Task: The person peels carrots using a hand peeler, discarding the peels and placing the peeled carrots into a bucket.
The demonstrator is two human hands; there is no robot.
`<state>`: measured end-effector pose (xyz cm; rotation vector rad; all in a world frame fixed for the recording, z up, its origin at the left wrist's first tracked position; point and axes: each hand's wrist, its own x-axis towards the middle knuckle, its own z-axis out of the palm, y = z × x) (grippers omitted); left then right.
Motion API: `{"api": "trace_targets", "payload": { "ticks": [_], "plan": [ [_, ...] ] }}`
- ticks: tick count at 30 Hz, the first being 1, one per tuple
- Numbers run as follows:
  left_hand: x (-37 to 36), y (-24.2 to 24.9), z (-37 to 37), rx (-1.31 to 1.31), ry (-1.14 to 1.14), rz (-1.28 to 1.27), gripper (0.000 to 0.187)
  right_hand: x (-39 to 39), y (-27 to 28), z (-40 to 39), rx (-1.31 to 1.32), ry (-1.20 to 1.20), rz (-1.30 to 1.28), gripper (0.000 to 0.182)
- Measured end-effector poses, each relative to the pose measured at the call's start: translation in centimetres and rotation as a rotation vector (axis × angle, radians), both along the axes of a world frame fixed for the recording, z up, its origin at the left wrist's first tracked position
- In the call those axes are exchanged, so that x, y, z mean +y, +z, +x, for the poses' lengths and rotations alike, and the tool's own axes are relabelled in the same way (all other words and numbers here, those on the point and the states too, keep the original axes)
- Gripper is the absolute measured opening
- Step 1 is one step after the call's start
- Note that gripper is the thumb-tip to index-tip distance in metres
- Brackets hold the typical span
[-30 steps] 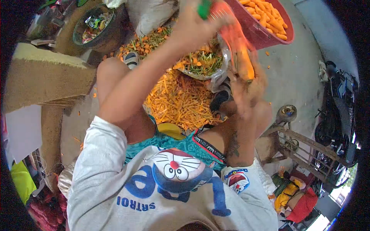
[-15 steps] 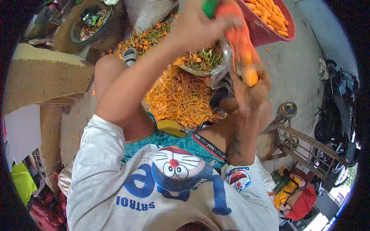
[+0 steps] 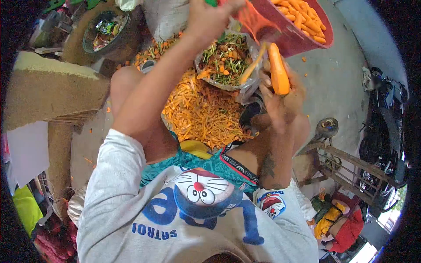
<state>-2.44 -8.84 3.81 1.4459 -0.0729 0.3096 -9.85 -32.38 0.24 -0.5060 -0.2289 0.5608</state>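
Observation:
My right hand (image 3: 287, 103) grips a peeled-looking orange carrot (image 3: 278, 70) by its lower part, with the narrow end pointing up. A thin strip of peel (image 3: 254, 65) hangs in the air just left of the carrot. At the top, my left hand (image 3: 209, 19) is closed on a peeler (image 3: 254, 21) with green and orange parts, smeared by motion and apart from the carrot. Between my legs lies a heap of carrot peels (image 3: 201, 114). Beyond it, a clear plastic bag (image 3: 250, 87) holds green stalks and carrot bits.
A red tub (image 3: 322, 11) of carrots stands at upper right. Carrot ends and stalks (image 3: 153, 51) litter the floor by a pale sack (image 3: 164, 17). A dark basin (image 3: 90, 39) of wrappers sits upper left. A wooden rack (image 3: 351, 164) and a motorbike (image 3: 388, 114) are at right.
My left hand and the peeler have moved up and left, off the carrot. A strip of peel has come away, and more of the carrot now shows in my right hand.

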Motion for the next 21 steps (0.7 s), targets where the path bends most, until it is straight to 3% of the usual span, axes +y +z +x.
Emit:
{"api": "trace_targets", "payload": {
  "ticks": [1,2,3,4,5,7,8,9,10,12,13,14,16,18,21],
  "plan": [
    [-1.0,-1.1,-0.9,-0.037,-0.069,0.05,0.025,0.2,0.3,0.0,-0.011,0.0,0.0,0.047],
    [-2.0,-2.2,-1.8,-0.075,-0.138,0.097,0.031,0.6,0.6,-0.5,0.05,-0.199,-0.132,0.046],
    [-2.8,-1.5,-3.3,-0.299,-0.144,0.219,0.031,1.0,0.8,-1.0,0.115,-0.398,-0.264,0.046],
    [-3.4,-0.7,-4.1,-0.519,-0.148,0.339,0.03,2.2,1.9,-1.4,0.118,-0.401,-0.268,0.046],
    [-3.0,-0.4,-3.4,-0.509,-0.151,0.334,0.03,3.9,3.8,-1.8,0.244,-0.536,-0.32,0.044],
    [-1.4,-0.1,-1.4,-0.268,-0.225,0.043,0.022,3.9,3.6,-2.2,0.378,-0.665,-0.375,0.042],
    [-0.6,0.2,-1.1,-0.27,-0.221,0.047,0.022,2.4,1.9,-1.7,0.255,-0.512,-0.318,0.043],
    [0.2,0.5,-0.9,-0.108,-0.134,0.06,0.022,1.2,0.6,-1.3,0.131,-0.364,-0.257,0.044],
    [0.7,0.9,-0.5,0.048,-0.047,0.073,0.021,0.5,-0.1,-0.8,0.122,-0.366,-0.25,0.044],
    [-0.4,-1.6,-0.6,0.0,-0.019,0.12,0.024,-0.5,-0.6,0.3,0.045,-0.031,0.007,0.046],
    [-1.8,-1.7,-2.2,-0.182,-0.076,0.192,0.023,0.0,-0.5,0.2,0.041,-0.037,0.005,0.046],
    [-3.0,-1.6,-3.6,-0.359,-0.132,0.26,0.022,1.0,-0.6,-0.3,-0.035,-0.368,-0.31,0.046],
    [-3.3,-1.2,-3.6,-0.494,-0.218,0.261,0.024,1.0,-0.7,-0.8,-0.104,-0.688,-0.639,0.047],
    [-1.5,-2.5,-0.7,-0.409,-0.072,0.248,0.023,0.3,-0.5,-1.1,0.117,-0.424,-0.361,0.048],
    [1.5,-3.0,2.3,-0.307,0.083,0.424,0.025,1.4,1.4,-1.5,0.06,-0.337,-0.369,0.049]
  ]
}}
